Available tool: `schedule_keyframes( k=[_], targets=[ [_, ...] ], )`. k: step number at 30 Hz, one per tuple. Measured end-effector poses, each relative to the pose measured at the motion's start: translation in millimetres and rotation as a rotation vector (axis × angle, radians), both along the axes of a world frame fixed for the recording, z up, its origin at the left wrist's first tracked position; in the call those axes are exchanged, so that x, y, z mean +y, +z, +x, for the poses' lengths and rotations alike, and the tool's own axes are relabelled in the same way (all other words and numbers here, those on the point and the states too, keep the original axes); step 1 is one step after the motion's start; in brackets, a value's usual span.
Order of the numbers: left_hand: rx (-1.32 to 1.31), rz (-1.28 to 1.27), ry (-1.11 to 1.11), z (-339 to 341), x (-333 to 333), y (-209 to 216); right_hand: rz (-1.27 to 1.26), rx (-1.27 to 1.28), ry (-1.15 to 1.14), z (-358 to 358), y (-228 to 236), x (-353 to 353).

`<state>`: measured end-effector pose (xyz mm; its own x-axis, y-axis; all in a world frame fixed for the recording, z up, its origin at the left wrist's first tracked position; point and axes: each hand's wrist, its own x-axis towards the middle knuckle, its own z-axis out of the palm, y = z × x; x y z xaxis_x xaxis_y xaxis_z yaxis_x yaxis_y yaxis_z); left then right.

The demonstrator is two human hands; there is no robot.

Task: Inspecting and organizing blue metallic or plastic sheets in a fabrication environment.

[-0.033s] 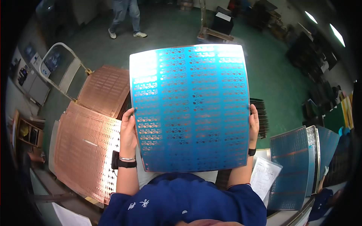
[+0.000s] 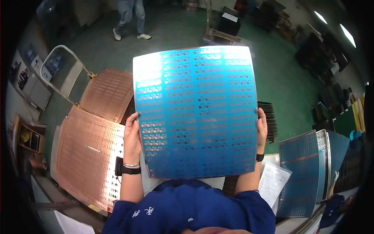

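Observation:
A large blue circuit board panel [image 2: 196, 117] with rows of copper-coloured patterns is held up in front of my body, its far end glaring with light. My left hand [image 2: 133, 134] grips the panel's left edge, thumb and fingers closed about it. On the opposite edge my right hand [image 2: 262, 126] holds the panel the same way. Part of each hand's fingers is hidden behind the panel. Copper panels [image 2: 85, 152] lie stacked to the left of my left hand. Beyond the right edge a dark ribbed rack [image 2: 267, 121] partly shows.
A trolley with a pale tubular handle [image 2: 62, 74] carries copper panels [image 2: 107, 93]. On the right, blue panels [image 2: 298, 171] lean upright beside a paper sheet in a clear sleeve [image 2: 274, 183]. A person [image 2: 131, 17] stands on the green floor ahead; another person's gloved hand [image 2: 336, 176] shows far right.
Almost nothing differs. The panel has shifted very slightly left at its far end, and the far person's feet have moved a little. My hands keep their hold.

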<state>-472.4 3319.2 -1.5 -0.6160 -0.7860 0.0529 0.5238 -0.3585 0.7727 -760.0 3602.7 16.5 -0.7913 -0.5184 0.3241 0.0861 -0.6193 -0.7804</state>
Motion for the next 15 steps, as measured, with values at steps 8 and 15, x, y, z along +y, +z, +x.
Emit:
schedule_keyframes(
  k=[8,15],
  targets=[
    [0.037,0.052,0.046,-2.0,-1.8,-3.6,0.046,-0.029,-0.039,2.2,5.2,-0.1],
    [0.022,0.068,0.176,-5.5,-4.7,-16.4,0.068,-0.128,0.282,21.9,11.1,0.8]
  ],
)
